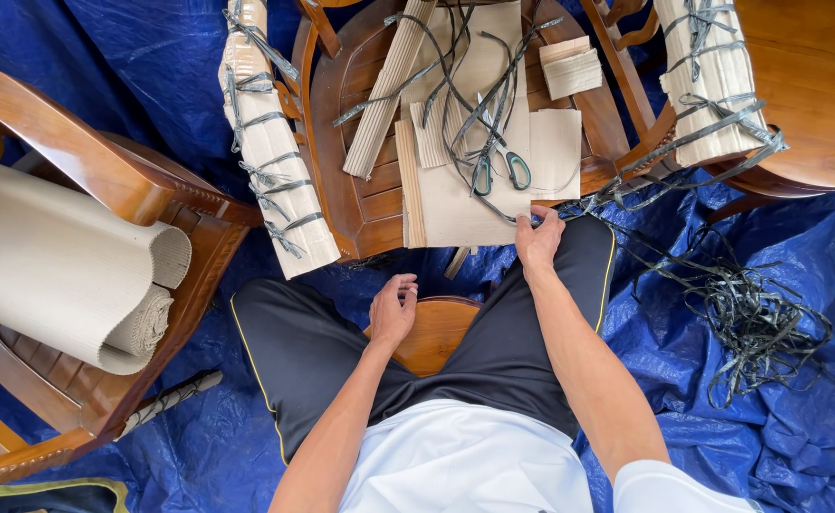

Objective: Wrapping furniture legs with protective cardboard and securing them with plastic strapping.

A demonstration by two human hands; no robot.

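Right hand [539, 239] at near edge of wooden chair seat [365, 204], fingers pinching a grey plastic strap [493, 204] on cardboard pieces [460, 204], left hand [393, 309] loosely curled and empty above the knee, green-handled scissors [500, 169] just beyond, blue tarp [712, 313] beneath.

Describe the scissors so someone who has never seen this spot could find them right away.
Look at the wooden chair straight ahead of the seated person, its seat piled with corrugated cardboard pieces and dark plastic straps. The scissors lie on the cardboard just beyond the right hand. Their teal looped handles set them apart from the beige cardboard and grey straps.
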